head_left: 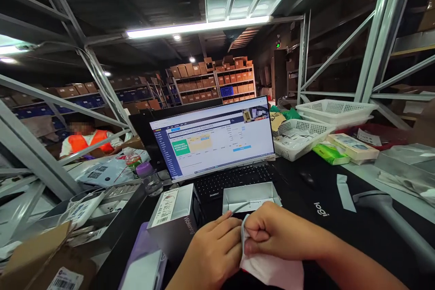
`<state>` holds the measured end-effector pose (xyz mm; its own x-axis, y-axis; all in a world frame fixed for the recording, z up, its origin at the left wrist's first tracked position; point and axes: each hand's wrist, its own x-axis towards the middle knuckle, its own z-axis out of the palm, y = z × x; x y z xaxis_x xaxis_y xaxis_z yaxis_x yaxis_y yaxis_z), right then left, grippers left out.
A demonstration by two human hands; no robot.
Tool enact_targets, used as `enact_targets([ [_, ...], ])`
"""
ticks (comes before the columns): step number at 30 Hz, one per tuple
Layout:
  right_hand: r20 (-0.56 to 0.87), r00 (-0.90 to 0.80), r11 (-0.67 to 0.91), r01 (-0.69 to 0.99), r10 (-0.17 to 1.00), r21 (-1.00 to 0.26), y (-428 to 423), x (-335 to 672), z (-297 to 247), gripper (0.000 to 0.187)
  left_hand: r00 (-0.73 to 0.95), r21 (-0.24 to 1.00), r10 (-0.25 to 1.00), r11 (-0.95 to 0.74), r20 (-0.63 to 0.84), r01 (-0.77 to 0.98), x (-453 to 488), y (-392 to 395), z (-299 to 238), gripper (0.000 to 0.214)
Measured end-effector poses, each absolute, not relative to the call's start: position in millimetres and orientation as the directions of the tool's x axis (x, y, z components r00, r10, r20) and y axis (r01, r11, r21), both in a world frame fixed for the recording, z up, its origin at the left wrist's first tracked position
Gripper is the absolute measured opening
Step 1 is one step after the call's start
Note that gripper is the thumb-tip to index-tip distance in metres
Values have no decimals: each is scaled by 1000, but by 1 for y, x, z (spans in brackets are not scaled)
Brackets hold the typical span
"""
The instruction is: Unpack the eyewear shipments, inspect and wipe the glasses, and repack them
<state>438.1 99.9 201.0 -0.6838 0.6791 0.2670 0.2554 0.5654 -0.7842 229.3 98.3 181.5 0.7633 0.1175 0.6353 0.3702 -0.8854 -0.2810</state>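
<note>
1. Cloth (272, 269): white, low centre on black mat (340, 231), w/ open box (249, 197) just behind.
2. R hand (275, 233): fisted, pinching cloth's top edge.
3. L hand (214, 251): curled, gripping cloth, touching R.
4. Keyboard (238, 179) & monitor (212, 138) beyond.

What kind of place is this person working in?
Most likely a warehouse packing station: shelves of cardboard boxes at the back, a monitor on the desk, and a handheld scanner nearby.
</note>
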Motion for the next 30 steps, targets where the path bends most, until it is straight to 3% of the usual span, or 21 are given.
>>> enact_targets([
  [4, 142, -878, 579, 173, 458, -797, 127, 469, 210, 52, 787, -285, 125, -889, 605, 360, 221, 98, 193, 31],
  [7, 121, -907, 566, 144, 403, -812, 140, 483, 213, 54, 789, -292, 130, -883, 601, 368, 218, 97, 197, 32],
  [10, 154, -876, 574, 158, 458, -804, 131, 471, 210, 53, 779, -318, 116, -868, 616, 380, 221, 96, 189, 30],
  [15, 311, -670, 632, 305, 674, -712, 103, 438, 202, 40, 749, -379, 73, -827, 659, 414, 227, 97, 174, 30],
  [17, 297, -717, 656, 288, 630, -698, 105, 443, 204, 43, 751, -380, 71, -829, 656, 411, 225, 97, 177, 29],
  [21, 185, -895, 693, 171, 407, -701, 127, 475, 210, 53, 769, -367, 77, -845, 635, 388, 220, 93, 190, 24],
  [23, 162, -916, 708, 162, 366, -687, 132, 487, 213, 54, 774, -358, 69, -858, 630, 368, 221, 91, 193, 23],
  [26, 197, -891, 735, 194, 410, -650, 123, 482, 213, 51, 763, -353, 57, -862, 644, 363, 225, 90, 189, 24],
  [30, 355, -721, 716, 275, 595, -642, 96, 452, 207, 44, 728, -359, 61, -840, 683, 407, 231, 91, 180, 28],
])
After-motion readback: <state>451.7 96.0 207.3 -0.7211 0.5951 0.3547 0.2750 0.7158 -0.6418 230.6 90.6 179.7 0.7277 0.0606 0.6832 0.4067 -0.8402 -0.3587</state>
